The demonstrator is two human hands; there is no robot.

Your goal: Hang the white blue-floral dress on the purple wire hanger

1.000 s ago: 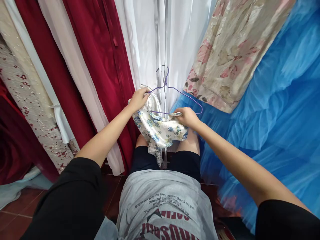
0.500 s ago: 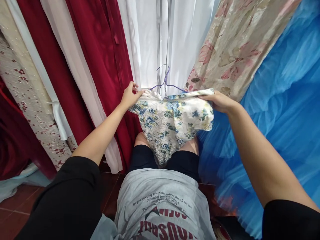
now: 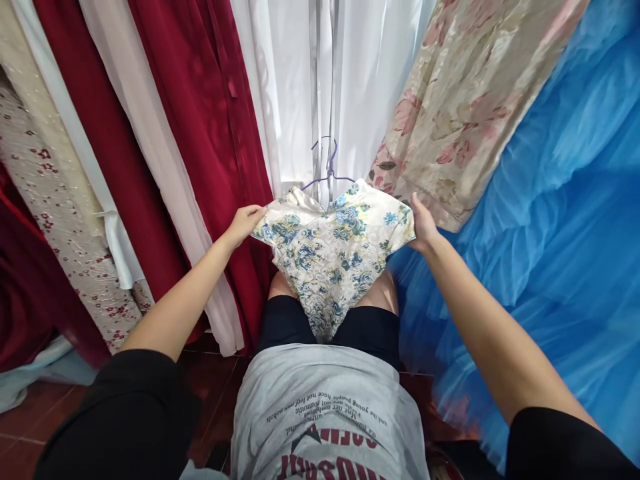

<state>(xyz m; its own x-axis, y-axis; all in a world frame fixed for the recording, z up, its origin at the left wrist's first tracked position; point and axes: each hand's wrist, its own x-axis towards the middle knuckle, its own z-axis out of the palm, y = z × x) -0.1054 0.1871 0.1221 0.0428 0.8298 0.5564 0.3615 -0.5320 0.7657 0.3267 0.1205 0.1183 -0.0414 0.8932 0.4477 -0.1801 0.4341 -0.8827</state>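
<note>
A cream dress with blue and green flowers (image 3: 335,250) hangs in front of my legs on a purple wire hanger (image 3: 331,170). Its collar is uppermost, and the lower part narrows away between my thighs. My left hand (image 3: 246,223) pinches the tip of the short sleeve on the left. On the other side, my right hand (image 3: 423,223) grips the edge of the right sleeve, with the thumb pointing up. Between both hands the shoulders of the dress are spread out sideways. The hanger's arms are mostly hidden inside the dress.
Dark red cloth (image 3: 200,120) and a pale pink length (image 3: 135,127) hang to the left. White cloth (image 3: 285,87) hangs straight ahead. To the right are a beige floral fabric (image 3: 465,113) and a ruffled blue tulle skirt (image 3: 560,220). Brown tiles (image 3: 50,413) cover the floor.
The right shoulder and collar, folded over before, now lie opened out. My left hand has moved left and down to the sleeve tip; my right hand has shifted slightly inward and down.
</note>
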